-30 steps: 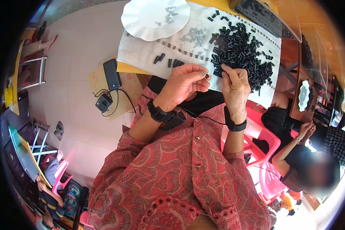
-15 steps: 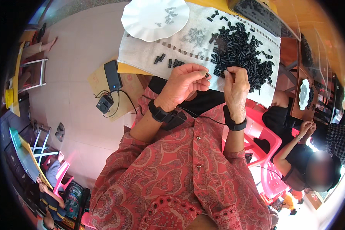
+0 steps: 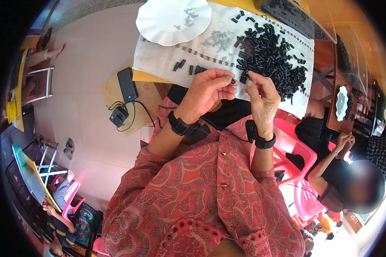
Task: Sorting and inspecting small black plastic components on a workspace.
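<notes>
A small black plastic piece (image 3: 233,81) is pinched between the thumb and fingertips of my left hand (image 3: 208,92), just off the near edge of the white cloth (image 3: 158,58). My right hand (image 3: 263,92) is beside it at the near side of a heap of small black plastic parts (image 3: 268,55). Its thumb and forefinger are closed together; whatever they hold is too small to make out. Small clear pieces (image 3: 218,40) lie loose left of the heap. Several black pieces (image 3: 197,69) stand in a short row on the cloth beyond my left hand.
A scalloped white plate (image 3: 171,23) with some clear pieces is at the far left of the cloth. A grey tray (image 3: 287,17) of dark parts is at the back. A phone-like black device (image 3: 126,84) and cabled box (image 3: 119,115) lie at left. Another person (image 3: 330,167) sits at right.
My right hand has shifted slightly left and lifted off the heap's near edge, toward my left hand. My left hand keeps its pinch on the black piece, which shows more clearly.
</notes>
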Available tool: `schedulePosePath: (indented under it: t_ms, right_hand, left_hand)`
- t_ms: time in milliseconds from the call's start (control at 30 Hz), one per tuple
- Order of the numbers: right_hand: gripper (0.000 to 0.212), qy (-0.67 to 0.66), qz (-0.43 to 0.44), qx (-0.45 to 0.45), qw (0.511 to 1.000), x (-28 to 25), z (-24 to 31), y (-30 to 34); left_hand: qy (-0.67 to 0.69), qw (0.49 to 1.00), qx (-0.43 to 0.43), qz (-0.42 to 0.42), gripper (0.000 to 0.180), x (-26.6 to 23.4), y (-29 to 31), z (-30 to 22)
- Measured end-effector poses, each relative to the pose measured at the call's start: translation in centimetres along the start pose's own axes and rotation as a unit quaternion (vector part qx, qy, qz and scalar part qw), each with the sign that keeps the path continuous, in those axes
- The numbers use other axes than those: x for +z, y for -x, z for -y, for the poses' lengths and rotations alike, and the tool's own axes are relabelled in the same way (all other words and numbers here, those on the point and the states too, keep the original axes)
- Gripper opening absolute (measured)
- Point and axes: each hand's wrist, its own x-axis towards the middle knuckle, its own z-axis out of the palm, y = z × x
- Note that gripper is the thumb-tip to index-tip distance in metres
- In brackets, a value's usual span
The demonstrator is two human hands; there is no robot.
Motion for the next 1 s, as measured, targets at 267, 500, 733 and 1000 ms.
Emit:
schedulePosePath:
  t_ms: [267,500,733,1000]
  right_hand:
    - [0.015,-0.178,-0.001,0.124,0.976,0.6,1.7,0.7]
    - [0.021,-0.24,0.005,0.092,0.966,1.2,2.1,0.8]
    - [0.022,-0.215,0.006,0.074,0.974,1.5,2.3,0.8]
    - [0.02,-0.227,0.009,0.078,0.971,1.5,2.0,0.8]
  left_hand:
    - [0.03,0.998,0.049,0.03,0.023,0.1,0.0,0.1]
    - [0.022,0.997,0.069,0.04,0.025,0.1,0.0,0.1]
    - [0.015,0.996,0.074,0.052,0.024,0.1,0.1,0.1]
    - [-0.005,0.996,0.076,0.045,0.023,0.6,0.2,-0.1]
